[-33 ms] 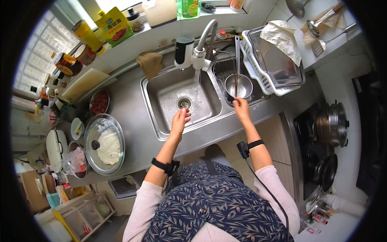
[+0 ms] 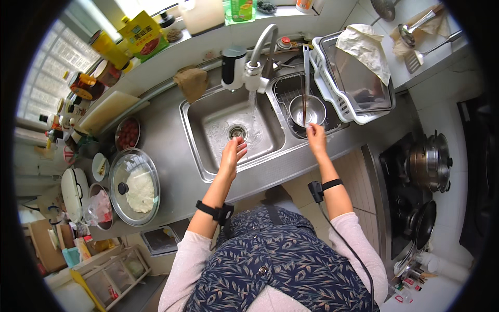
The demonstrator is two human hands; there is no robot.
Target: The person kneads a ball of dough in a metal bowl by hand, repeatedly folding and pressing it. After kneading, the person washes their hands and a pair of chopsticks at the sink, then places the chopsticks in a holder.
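Note:
My left hand (image 2: 232,154) hovers over the front of the steel sink (image 2: 204,136), fingers stretched out and holding nothing. Water runs from the curved faucet (image 2: 261,46) down toward the drain (image 2: 237,132), just beyond those fingers. My right hand (image 2: 315,136) reaches into the right basin and grips the near rim of a small steel bowl (image 2: 312,112). The bowl sits in a wire basket (image 2: 285,89), and dark chopsticks (image 2: 304,83) stand in it.
A white dish rack (image 2: 332,99) with a crumpled cloth (image 2: 364,47) stands right of the basket. On the left counter are a glass-lidded pan (image 2: 134,187), a bowl of red food (image 2: 127,134) and a cutting board (image 2: 112,112). Pots (image 2: 429,161) sit on the stove.

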